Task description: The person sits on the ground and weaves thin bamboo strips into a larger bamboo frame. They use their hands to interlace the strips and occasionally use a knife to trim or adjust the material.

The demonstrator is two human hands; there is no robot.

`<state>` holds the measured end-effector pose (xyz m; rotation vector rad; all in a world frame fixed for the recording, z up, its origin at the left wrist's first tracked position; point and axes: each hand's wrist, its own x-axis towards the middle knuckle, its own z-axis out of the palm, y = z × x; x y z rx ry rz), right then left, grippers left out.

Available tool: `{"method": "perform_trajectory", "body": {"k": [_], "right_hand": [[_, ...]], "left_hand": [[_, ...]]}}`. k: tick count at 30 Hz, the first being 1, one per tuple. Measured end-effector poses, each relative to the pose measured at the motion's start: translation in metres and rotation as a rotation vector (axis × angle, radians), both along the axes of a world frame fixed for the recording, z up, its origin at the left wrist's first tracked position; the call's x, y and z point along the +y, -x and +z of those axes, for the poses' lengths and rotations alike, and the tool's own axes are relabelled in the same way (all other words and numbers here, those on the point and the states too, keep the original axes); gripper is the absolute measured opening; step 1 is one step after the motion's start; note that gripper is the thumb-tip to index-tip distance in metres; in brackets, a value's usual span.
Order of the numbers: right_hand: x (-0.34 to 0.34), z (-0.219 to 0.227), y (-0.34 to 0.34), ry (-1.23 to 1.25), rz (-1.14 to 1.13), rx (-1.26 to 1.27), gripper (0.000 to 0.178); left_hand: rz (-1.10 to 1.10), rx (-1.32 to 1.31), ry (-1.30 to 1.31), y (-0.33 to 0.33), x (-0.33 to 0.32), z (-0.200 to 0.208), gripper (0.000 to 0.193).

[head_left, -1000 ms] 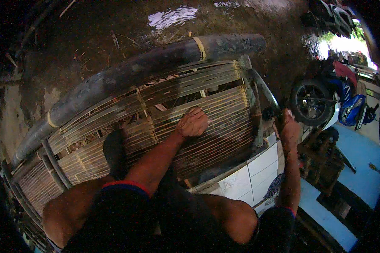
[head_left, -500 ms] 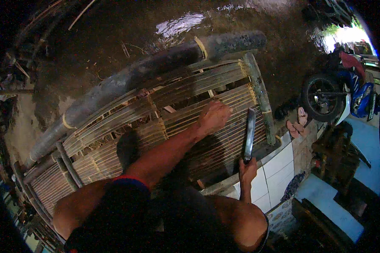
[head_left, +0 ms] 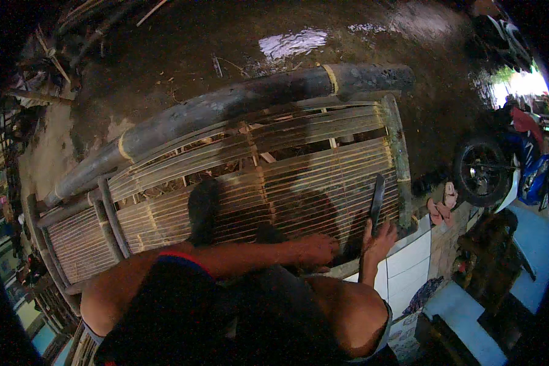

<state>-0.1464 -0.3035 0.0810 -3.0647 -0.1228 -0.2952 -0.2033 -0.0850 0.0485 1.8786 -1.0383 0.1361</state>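
Note:
My right hand (head_left: 379,245) holds a machete (head_left: 377,198), its dark blade pointing up and away over the right end of a bamboo-slat bench (head_left: 305,186). Some fingers of that hand look loosely stretched along the handle, which is mostly hidden. Closer in, my left hand (head_left: 318,251) is curled closed beside the bench's near edge, a little left of the right hand. Whatever it may pinch is too dark to make out. Narrow pale slats run lengthwise along the bench, bound at crosspieces, with gaps in the middle.
A thick bamboo pole (head_left: 226,113) borders the bench's far side. White tiles (head_left: 409,247) edge its near right. Pink sandals (head_left: 440,210) and a blue motorbike (head_left: 534,174) are farther right. A dark wooden piece of furniture (head_left: 488,247) stands by blue flooring.
My left hand has drawn back from above the slats toward my body, near the right hand. The machete has stayed in my right hand, whose fingers look looser. The view has shifted slightly.

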Motion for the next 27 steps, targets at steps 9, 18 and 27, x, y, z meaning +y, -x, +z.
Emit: {"method": "perform_trajectory", "body": {"k": [9, 18, 27], "right_hand": [[0.174, -0.057, -0.064, -0.119, 0.747, 0.115, 0.062], [0.083, 0.002, 0.046, 0.072, 0.851, 0.902, 0.042], [0.164, -0.010, -0.120, -0.238, 0.754, 0.238, 0.032]], "left_hand": [[-0.167, 0.207, -0.751, -0.072, 0.201, 0.095, 0.019], [0.545, 0.626, -1.101, 0.075, 0.407, 0.205, 0.016], [1.082, 0.491, -0.657, 0.134, 0.361, 0.020, 0.032]]}}
